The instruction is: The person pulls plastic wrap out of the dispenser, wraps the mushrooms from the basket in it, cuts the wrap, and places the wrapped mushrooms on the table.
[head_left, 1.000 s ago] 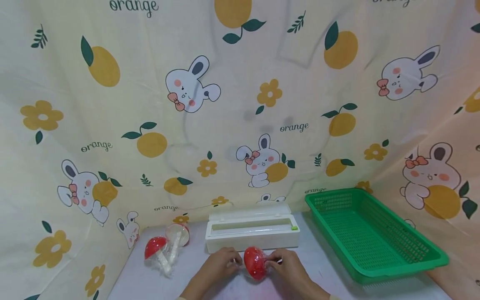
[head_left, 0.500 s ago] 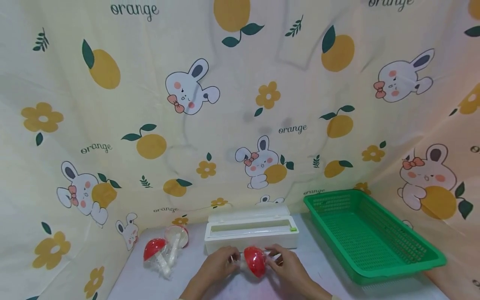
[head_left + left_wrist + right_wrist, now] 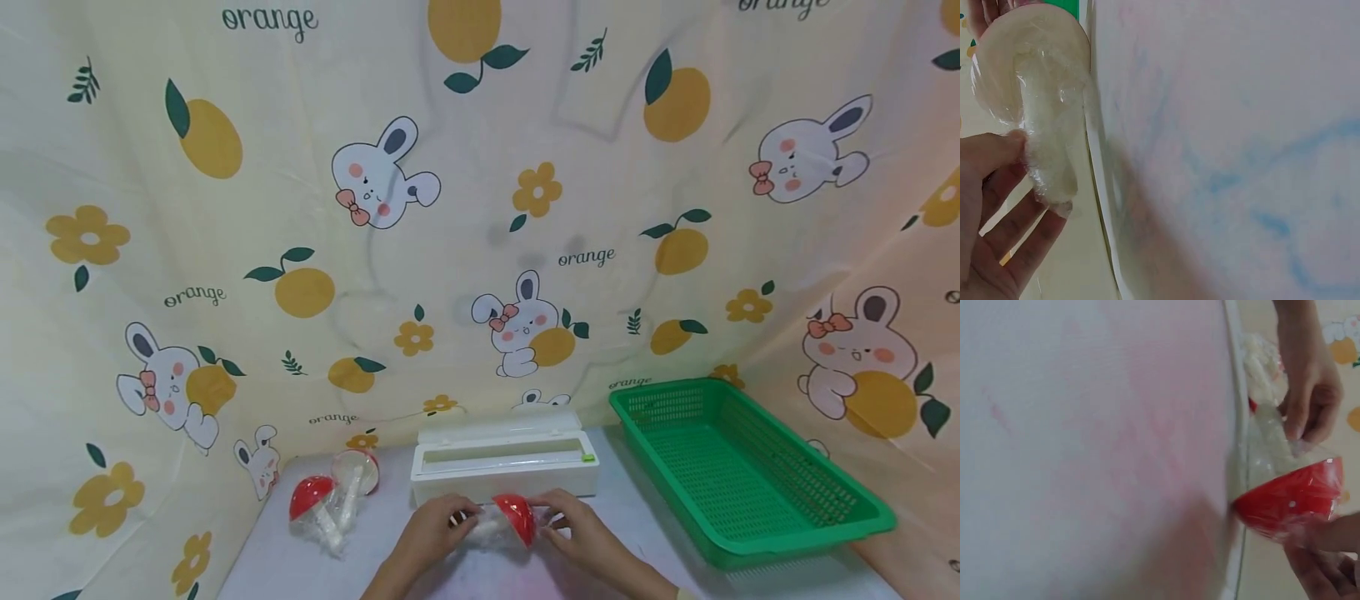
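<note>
A toy mushroom with a white-dotted red cap (image 3: 519, 517), wrapped in clear plastic film, is held between both hands near the table's front. Its pale stem (image 3: 1054, 131) points left. My left hand (image 3: 441, 527) pinches the film-covered stem, its thumb on one side and fingertips at the lower end. At the cap, my right hand (image 3: 573, 525) pinches the film over the red dome with thumb and fingers, also seen in the right wrist view on the cap (image 3: 1297, 497). The cap's pale underside (image 3: 1029, 31) faces the left wrist camera.
Behind the hands stands a white film dispenser box (image 3: 502, 483) with its lid raised and a green slider at its right end. Two wrapped toy mushrooms (image 3: 311, 497) lie at the left. A green basket (image 3: 697, 521) sits at the right, before a printed cloth backdrop (image 3: 450, 250).
The mushroom has turned, so its cap now shows edge-on and its stem points left. My left hand has shifted slightly left along the stem; the right hand stays by the cap.
</note>
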Action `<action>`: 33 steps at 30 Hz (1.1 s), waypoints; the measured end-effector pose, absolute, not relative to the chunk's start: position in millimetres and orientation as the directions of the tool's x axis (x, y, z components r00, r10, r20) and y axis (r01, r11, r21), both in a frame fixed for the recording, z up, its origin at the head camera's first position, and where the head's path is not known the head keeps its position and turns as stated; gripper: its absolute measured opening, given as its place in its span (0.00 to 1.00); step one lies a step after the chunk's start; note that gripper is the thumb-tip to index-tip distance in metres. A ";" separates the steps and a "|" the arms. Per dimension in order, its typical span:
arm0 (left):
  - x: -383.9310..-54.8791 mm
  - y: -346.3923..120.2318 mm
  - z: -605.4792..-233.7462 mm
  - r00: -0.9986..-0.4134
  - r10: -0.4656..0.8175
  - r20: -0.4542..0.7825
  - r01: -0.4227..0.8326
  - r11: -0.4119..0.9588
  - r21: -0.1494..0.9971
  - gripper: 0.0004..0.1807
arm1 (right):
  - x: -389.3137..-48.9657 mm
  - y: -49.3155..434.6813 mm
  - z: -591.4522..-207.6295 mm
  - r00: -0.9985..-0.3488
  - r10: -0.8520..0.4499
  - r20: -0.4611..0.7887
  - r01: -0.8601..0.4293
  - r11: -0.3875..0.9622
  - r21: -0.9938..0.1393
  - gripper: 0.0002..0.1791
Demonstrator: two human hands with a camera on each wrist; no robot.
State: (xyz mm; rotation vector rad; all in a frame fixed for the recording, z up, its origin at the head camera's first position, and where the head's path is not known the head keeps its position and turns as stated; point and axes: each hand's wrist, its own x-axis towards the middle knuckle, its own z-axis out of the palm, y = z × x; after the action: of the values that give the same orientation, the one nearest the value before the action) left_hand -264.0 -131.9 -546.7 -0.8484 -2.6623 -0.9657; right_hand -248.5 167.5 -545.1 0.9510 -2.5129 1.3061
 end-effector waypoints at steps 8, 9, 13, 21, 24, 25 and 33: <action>-266.5 -129.6 -552.3 -0.827 0.460 0.322 0.557 0.596 0.579 0.04 | -251.5 159.6 -547.7 -0.837 -0.345 0.425 -0.546 0.468 -0.694 0.15; -266.8 -129.3 -552.5 -0.832 0.459 0.311 0.549 0.601 0.581 0.04 | -251.9 158.7 -547.3 -0.839 -0.339 0.427 -0.544 0.475 -0.692 0.15; -267.1 -127.6 -551.2 -0.860 0.428 0.278 0.504 0.622 0.600 0.04 | -254.6 155.7 -544.8 -0.849 -0.316 0.425 -0.529 0.542 -0.653 0.15; -264.1 -125.5 -551.4 -0.887 0.361 0.287 0.456 0.592 0.664 0.08 | -253.6 154.5 -544.9 -0.852 -0.267 0.450 -0.511 0.612 -0.604 0.13; -262.3 -126.2 -550.8 -0.882 0.373 0.288 0.461 0.559 0.689 0.07 | -252.1 154.2 -543.7 -0.860 -0.259 0.440 -0.506 0.551 -0.663 0.13; -261.6 -126.5 -550.6 -0.879 0.380 0.288 0.466 0.550 0.693 0.06 | -251.5 154.0 -542.9 -0.865 -0.253 0.434 -0.498 0.543 -0.677 0.13; -256.8 -127.9 -548.2 -0.856 0.456 0.242 0.477 0.521 0.708 0.25 | -251.9 152.9 -534.9 -0.914 -0.139 0.380 -0.400 0.448 -0.799 0.13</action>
State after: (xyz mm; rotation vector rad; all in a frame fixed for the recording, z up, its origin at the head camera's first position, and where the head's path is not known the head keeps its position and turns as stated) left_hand -256.8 -127.9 -548.2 -0.8338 -2.7171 -1.2771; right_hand -251.9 152.9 -534.9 0.4658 -2.4420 1.4531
